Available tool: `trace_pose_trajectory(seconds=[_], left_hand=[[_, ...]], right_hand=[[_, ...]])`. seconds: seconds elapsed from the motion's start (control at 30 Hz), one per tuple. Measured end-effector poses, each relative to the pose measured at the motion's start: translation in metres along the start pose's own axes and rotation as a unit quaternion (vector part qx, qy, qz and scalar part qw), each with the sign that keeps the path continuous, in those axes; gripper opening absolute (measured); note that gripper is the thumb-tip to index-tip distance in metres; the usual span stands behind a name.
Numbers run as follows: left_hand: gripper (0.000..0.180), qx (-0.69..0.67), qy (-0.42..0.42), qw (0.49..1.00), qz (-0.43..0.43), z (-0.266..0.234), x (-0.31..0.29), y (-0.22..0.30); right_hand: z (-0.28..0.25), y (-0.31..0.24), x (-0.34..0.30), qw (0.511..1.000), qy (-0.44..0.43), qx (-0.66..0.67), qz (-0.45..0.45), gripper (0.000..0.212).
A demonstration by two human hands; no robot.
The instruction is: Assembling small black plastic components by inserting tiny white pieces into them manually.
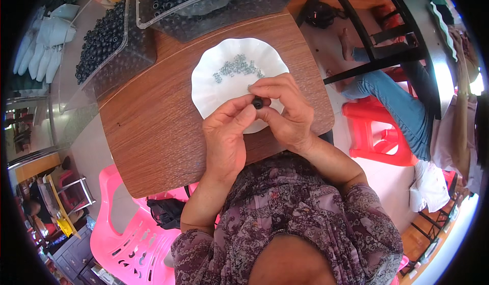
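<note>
Small black ring (pixel 258 102) sits pinched between the fingertips of both hands, above the near rim of the white scalloped dish (pixel 214 63) on the tabletop (pixel 153 132); left hand (pixel 226 132) and right hand (pixel 285 109) both keep a clenched grip on it, equally near

small black round part (pixel 258 102) pinched between fingertips, above white plate (pixel 214 71).

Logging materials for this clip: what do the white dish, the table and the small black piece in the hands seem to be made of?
Dish: probably thin plastic, glossy white, with a wavy fluted rim. Table: wood or wood-look laminate, with brown grain lines and a smooth matte top. Black piece, pinched between left hand and right hand: dark and dull, perhaps rubber or plastic; too small to tell.
</note>
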State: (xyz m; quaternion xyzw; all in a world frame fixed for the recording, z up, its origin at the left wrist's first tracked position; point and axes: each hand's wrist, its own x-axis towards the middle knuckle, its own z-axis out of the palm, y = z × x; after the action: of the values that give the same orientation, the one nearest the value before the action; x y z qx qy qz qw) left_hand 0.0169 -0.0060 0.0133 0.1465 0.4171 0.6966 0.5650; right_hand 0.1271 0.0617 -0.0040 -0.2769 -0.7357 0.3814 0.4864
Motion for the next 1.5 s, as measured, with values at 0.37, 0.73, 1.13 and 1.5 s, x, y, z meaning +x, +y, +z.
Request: trace_pose_trajectory(seconds=[0.37,0.73,1.13,1.5], left_hand=[[0.015,0.045,0.030,0.997,0.046,-0.001,-0.005,-0.003],[0.014,0.046,0.038,0.998,0.025,-0.005,-0.007,-0.008],[0.011,0.067,0.043,0.996,0.032,0.004,-0.005,0.000],[0.010,0.314,0.077,0.910,0.261,-0.031,-0.012,0.044]], right_hand=[[-0.004,0.004,0.004,0.998,-0.035,-0.028,-0.039,0.031],[0.000,0.008,0.002,0.997,-0.021,-0.007,-0.069,0.028],[0.003,0.005,0.009,0.996,-0.043,-0.012,-0.079,0.028],[-0.008,-0.018,-0.011,0.996,-0.085,-0.004,0.004,0.052]])
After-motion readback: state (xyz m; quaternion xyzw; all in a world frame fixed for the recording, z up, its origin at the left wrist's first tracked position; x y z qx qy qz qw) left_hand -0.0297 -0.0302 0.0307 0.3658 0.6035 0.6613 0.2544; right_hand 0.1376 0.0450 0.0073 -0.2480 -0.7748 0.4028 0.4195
